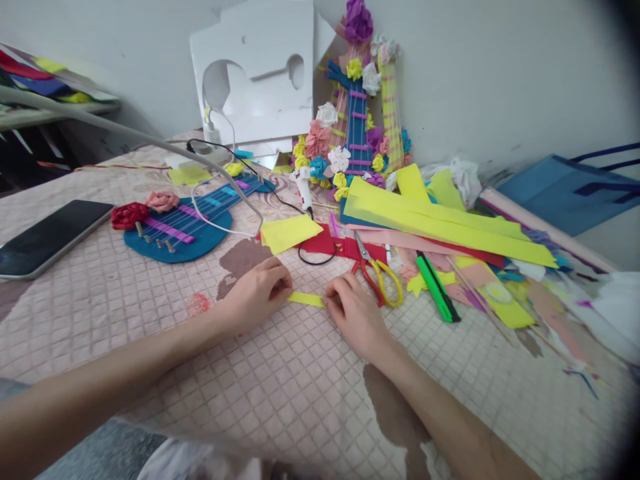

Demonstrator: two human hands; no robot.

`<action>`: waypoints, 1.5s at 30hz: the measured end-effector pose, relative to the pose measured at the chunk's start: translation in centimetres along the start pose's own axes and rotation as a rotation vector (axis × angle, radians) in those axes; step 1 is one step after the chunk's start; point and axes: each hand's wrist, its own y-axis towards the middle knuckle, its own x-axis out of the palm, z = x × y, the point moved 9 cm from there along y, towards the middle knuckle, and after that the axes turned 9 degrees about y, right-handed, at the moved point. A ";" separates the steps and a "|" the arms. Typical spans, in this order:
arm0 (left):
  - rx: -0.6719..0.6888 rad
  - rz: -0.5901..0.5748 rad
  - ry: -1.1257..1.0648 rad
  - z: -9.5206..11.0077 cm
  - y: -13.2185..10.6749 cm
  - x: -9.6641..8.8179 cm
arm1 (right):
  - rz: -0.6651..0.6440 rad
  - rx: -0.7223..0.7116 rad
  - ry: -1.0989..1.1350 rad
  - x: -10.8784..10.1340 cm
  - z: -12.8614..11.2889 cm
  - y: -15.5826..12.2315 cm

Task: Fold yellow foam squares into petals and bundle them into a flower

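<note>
A short, narrow strip of yellow paper (307, 299) stretches between my two hands, just above or on the quilted cloth. Its left end is pinched in the fingers of my left hand (260, 293). My right hand (354, 313) pinches the other end. Just beyond the hands lie folded yellow sheets (290, 232) and a red piece (320, 243). Scissors with red and yellow handles (380, 277) rest close to my right hand, blades pointing away. Farther right is a green box cutter (437, 287).
A blue paper guitar (200, 230) with roses and a phone (50, 237) lie left. Behind stand a white glue gun (303, 190), decorated guitars (357, 127) and white foam board (255, 73). Yellow strips (440, 220) and scraps spread right. A pale cable (150, 141) crosses the upper left.
</note>
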 end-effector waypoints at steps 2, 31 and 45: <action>-0.009 -0.013 -0.027 0.0 0.0 0.0 | -0.001 -0.005 0.002 0.0 0.0 0.0; -0.079 -0.115 -0.133 -0.2 -0.3 0.3 | 0.045 -0.026 0.388 -1.1 -0.1 -0.4; -0.063 -0.239 -0.218 1.4 -0.6 0.5 | -0.009 0.114 0.580 -1.0 0.9 -0.8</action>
